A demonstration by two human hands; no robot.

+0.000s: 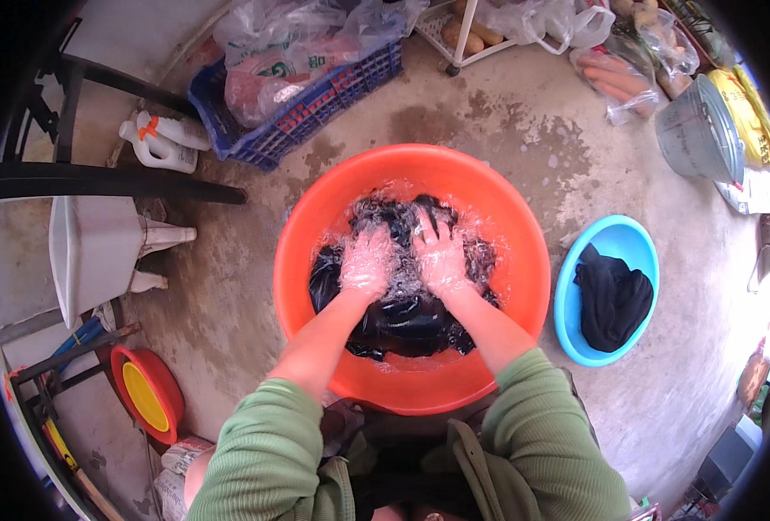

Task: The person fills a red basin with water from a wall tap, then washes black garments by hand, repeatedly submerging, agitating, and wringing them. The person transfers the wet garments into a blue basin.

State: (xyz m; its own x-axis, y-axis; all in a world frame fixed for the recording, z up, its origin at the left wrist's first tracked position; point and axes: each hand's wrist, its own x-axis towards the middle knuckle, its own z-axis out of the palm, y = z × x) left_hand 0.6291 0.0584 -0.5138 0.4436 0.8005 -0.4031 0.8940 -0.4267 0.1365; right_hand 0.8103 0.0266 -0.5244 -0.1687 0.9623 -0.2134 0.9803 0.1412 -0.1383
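A large orange-red plastic basin (522,260) stands on the floor before me, holding splashing water and a dark, wet garment or cloth (404,325). Both hands are in the water, pressing on the cloth with fingers pointing away from me. My left hand (367,260) lies left of the basin's middle, partly covered by water, its fingers slightly apart. Just right of the middle is my right hand (440,257), its fingers spread over the dark cloth. Water hides parts of the fingertips.
Right of the big basin, a light blue basin (564,325) holds a black cloth (613,299). A blue plastic crate (320,107) with bags stands at the upper left, near white jugs (157,146). A grey bucket (697,130) stands upper right, a red basin (171,391) lower left.
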